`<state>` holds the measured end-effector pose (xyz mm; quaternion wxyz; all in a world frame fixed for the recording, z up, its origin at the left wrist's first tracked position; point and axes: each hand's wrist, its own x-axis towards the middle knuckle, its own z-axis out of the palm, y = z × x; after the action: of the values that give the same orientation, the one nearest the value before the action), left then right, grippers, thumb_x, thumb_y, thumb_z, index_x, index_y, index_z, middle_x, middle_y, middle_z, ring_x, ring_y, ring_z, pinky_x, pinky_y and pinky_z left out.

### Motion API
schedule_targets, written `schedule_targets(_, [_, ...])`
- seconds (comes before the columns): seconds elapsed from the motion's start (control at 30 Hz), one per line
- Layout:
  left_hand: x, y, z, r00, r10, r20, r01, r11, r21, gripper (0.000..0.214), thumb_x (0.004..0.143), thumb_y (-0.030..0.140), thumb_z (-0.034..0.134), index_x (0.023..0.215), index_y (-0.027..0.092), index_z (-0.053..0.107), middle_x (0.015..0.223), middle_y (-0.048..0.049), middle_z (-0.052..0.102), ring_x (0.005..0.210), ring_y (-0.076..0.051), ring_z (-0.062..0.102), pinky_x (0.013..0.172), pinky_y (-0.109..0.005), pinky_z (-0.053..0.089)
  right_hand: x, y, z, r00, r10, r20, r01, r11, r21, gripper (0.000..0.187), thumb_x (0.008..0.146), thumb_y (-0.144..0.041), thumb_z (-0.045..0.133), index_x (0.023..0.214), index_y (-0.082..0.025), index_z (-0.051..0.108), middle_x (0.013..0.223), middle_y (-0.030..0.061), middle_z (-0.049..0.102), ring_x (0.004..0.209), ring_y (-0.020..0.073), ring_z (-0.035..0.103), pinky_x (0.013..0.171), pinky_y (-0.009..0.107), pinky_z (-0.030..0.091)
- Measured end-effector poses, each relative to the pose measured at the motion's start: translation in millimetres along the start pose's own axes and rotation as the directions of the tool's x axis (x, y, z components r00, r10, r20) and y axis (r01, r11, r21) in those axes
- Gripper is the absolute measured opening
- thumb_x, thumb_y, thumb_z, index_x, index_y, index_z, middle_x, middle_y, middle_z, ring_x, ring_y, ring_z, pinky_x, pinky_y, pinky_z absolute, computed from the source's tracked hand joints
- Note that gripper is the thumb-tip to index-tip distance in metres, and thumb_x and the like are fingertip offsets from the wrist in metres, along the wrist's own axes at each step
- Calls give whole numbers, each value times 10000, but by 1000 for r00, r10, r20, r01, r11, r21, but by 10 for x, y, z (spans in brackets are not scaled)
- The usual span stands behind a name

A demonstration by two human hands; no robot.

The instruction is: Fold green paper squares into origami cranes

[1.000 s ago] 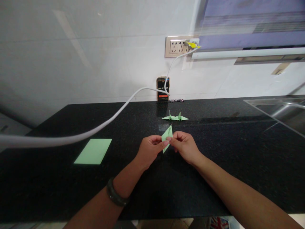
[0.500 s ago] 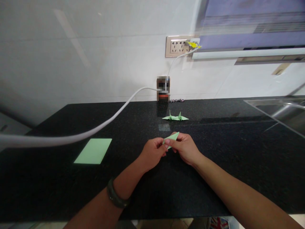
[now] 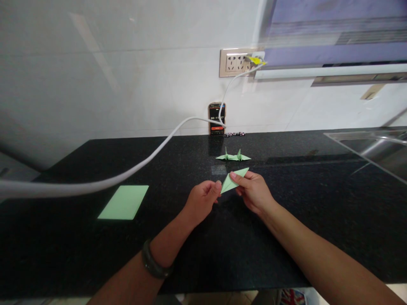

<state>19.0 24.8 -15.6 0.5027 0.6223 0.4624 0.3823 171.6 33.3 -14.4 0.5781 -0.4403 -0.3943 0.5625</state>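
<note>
Over the black counter, my right hand (image 3: 256,191) pinches a piece of folded light green paper (image 3: 229,183), thumb on top and fingers beneath. The paper is a narrow diamond with crease lines, tilted up to the right. My left hand (image 3: 202,201) is closed at its lower left corner, thumb against curled fingers; how much of the corner sits between them is hard to see. Just beyond the hands stand two light green folded paper cranes (image 3: 233,157), side by side. Left of my left hand lies a flat stack of green paper sheets (image 3: 124,202).
A phone (image 3: 217,118) showing a timer leans on the wall, beside a small beaded string (image 3: 235,134). A white cable (image 3: 152,155) crosses the left foreground toward the phone. A wall socket (image 3: 235,62) is above, and a metal sink (image 3: 381,148) sits at the right.
The folded paper has shifted up and right with my right hand, and more of its face shows. My left thumb has come off its face to the corner.
</note>
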Motion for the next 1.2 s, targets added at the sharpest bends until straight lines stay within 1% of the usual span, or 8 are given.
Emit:
schedule_targets(0.07, [-4, 13, 15, 997, 3, 80, 1, 999, -51, 306, 729, 421, 526, 849, 143, 572, 669, -22, 613, 576, -118, 552, 537, -228, 423, -42, 31, 29, 999, 0, 46, 2, 999, -54, 238, 626, -340, 689, 607, -122, 595, 550, -2, 534, 420, 54, 368, 368, 201, 239])
schedule_targets(0.17, [-11, 37, 19, 990, -2, 139, 2, 1000, -1, 245, 736, 372, 528, 704, 134, 575, 586, -16, 592, 513, -107, 529, 507, -222, 416, -99, 74, 69, 995, 1, 100, 10, 994, -105, 227, 635, -342, 682, 633, -125, 616, 553, 0, 545, 426, 58, 377, 380, 202, 245])
schedule_targets(0.53, [-17, 67, -23, 989, -18, 148, 16, 1000, 13, 266, 757, 357, 489, 606, 144, 540, 511, -6, 559, 455, -98, 492, 467, -212, 387, -42, 41, 27, 993, -113, 33, 117, 982, -148, 303, 699, -406, 612, 556, -143, 569, 508, -14, 452, 424, 63, 311, 391, 216, 242])
schedule_targets(0.77, [-16, 50, -24, 987, -14, 158, 12, 1000, 12, 268, 762, 390, 476, 652, 153, 535, 469, 25, 502, 427, -88, 441, 447, -207, 340, -52, 43, 57, 998, -58, -19, 58, 998, -39, 282, 678, -410, 624, 600, -140, 607, 481, -28, 428, 406, 62, 296, 374, 212, 239])
schedule_targets(0.9, [-9, 35, -37, 989, -8, 147, 7, 1000, 7, 282, 779, 401, 444, 668, 156, 526, 472, 36, 474, 429, -82, 406, 453, -208, 318, -38, 21, 37, 998, -40, 43, 39, 999, 13, 240, 674, -386, 635, 667, -147, 624, 441, -59, 379, 394, 55, 285, 369, 201, 250])
schedule_targets(1.0, [4, 32, -56, 994, -1, 114, -1, 1000, 16, 279, 783, 393, 436, 654, 157, 509, 486, 37, 462, 442, -82, 403, 464, -209, 316, -39, -1, 31, 988, -9, 154, 7, 1000, 19, 270, 640, -359, 672, 817, -158, 636, 518, -46, 473, 405, 47, 317, 367, 190, 270])
schedule_targets(1.1, [11, 37, -74, 994, 8, 106, -16, 997, 72, 270, 776, 392, 443, 668, 157, 521, 493, 36, 468, 454, -88, 412, 463, -210, 309, -51, 2, 36, 980, 12, 199, -2, 999, -54, 268, 595, -363, 702, 737, -145, 636, 604, -4, 564, 433, 56, 383, 363, 190, 272])
schedule_targets(1.2, [9, 44, -88, 992, 18, 127, -36, 989, 142, 271, 770, 392, 450, 669, 157, 538, 484, 35, 473, 454, -92, 411, 457, -211, 297, -48, 27, 30, 991, -20, 129, 34, 994, -105, 269, 625, -394, 675, 585, -140, 596, 506, -17, 503, 414, 58, 358, 368, 199, 262])
